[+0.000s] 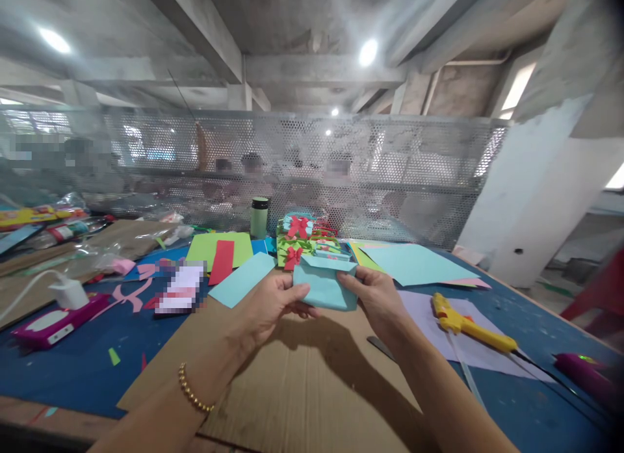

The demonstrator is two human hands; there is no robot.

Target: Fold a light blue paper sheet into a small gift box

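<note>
Between my two hands a folded light-blue paper pouch is held up above a brown cardboard sheet. My left hand pinches its left side, thumb on the front face. On the opposite edge, my right hand grips with the thumb pressed near the upper corner. A narrow flap stands along the pouch's top. Just behind it are small green and blue paper pieces with red bows. Part of a dark flat blade-like piece shows on the cardboard beside my right forearm.
A yellow glue gun lies on lilac paper at right, its cord trailing. Light-blue sheets, a red strip, a green-bodied bottle and a magenta power strip surround the work area. A perforated metal screen stands behind.
</note>
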